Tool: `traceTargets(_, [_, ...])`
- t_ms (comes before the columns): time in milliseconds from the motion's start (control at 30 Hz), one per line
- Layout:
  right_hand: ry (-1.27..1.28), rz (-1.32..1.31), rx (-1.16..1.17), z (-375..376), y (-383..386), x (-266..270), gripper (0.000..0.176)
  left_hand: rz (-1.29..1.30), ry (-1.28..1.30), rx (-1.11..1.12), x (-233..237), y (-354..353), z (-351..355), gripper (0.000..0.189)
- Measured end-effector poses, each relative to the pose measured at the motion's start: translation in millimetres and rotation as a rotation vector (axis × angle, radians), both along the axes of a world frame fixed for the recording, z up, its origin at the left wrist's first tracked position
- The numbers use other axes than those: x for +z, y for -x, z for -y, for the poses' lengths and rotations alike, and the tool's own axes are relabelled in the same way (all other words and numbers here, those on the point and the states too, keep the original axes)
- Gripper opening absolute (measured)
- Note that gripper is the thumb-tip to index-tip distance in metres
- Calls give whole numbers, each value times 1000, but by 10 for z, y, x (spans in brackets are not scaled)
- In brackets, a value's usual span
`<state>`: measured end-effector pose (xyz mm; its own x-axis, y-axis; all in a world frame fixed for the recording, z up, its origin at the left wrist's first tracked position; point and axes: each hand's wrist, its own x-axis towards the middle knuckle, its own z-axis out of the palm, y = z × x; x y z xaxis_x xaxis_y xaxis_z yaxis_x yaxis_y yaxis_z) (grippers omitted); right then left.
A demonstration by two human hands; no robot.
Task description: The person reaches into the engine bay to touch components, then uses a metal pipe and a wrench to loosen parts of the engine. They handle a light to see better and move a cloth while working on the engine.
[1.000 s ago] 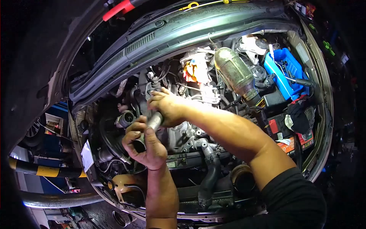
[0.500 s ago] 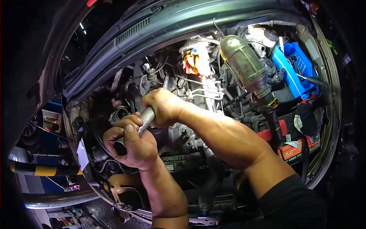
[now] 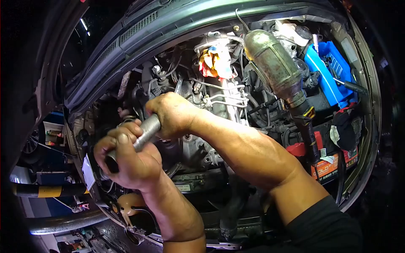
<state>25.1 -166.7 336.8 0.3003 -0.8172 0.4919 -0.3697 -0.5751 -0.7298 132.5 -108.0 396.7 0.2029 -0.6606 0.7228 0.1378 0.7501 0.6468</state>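
Observation:
A grey metal pipe [image 3: 147, 130] slants across the left part of the engine bay, its open end toward the lower left. The fingers of my left hand [image 3: 130, 158] wrap round the pipe near that end. Higher up, my right hand [image 3: 173, 113] is closed round its other end, and the far end is hidden behind the fist. Below and around both hands lies the engine [image 3: 196, 152], with metal lines [image 3: 228, 101] to the right of my right hand.
A work lamp [image 3: 272, 63] hangs over the engine's right side. Farther right are a blue tray [image 3: 331, 76] with tools, a screwdriver [image 3: 355, 87] and an orange battery [image 3: 327, 169]. A colourful rag [image 3: 215, 62] sits at the back. A yellow-black bar [image 3: 49, 191] is at left.
Both hands and the pipe have moved left, my left hand also slightly down and my right hand slightly up. The grip of both hands is unchanged.

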Motion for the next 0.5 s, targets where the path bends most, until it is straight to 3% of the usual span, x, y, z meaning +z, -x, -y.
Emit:
traceTargets(233, [-58, -4, -25, 23, -35, 81, 28, 39, 0, 23, 99, -23, 83, 17])
traceTargets(367, [-122, 3, -55, 42, -35, 148, 28, -89, -147, 3, 183, -14, 148, 16])
traceTargets(500, [-105, 14, -57, 55, -23, 192, 27, 4, -84, 11, 278, 17, 159, 12])
